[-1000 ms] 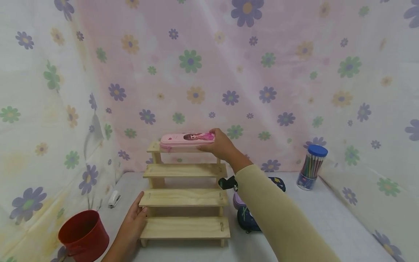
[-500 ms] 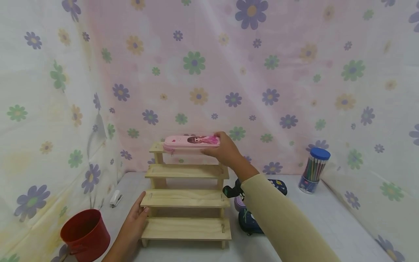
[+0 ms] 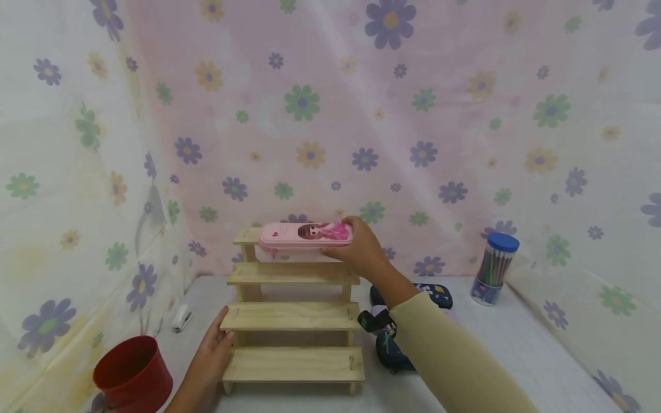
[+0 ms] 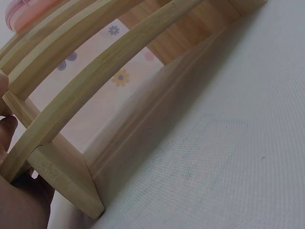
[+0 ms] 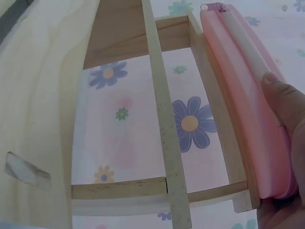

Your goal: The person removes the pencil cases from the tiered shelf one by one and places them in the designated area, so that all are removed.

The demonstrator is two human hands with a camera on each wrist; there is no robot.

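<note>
A pink pencil case (image 3: pixel 289 235) with a doll picture on its lid lies along the top tier of a four-step wooden rack (image 3: pixel 291 315). My right hand (image 3: pixel 361 246) grips the case's right end; in the right wrist view the thumb lies along its zip side and the other fingers are mostly hidden beneath. Its near side reaches slightly past the shelf's front edge. Low on the rack's left side, my left hand (image 3: pixel 210 347) holds the end of a lower step. The left wrist view shows those fingers (image 4: pixel 7 129) curled about the wood, partly cut off.
A red metal pot (image 3: pixel 133 373) stands front left, with a white stapler (image 3: pixel 181 317) behind it. Dark pencil cases (image 3: pixel 393 350) lie right of the rack, partly behind my sleeve. A blue-lidded tub of pencils (image 3: pixel 493 269) stands at the back right, near the flowered curtain.
My right hand has shifted the pink pencil case a little to the right and towards me on the top tier. The left hand keeps its hold on the rack.
</note>
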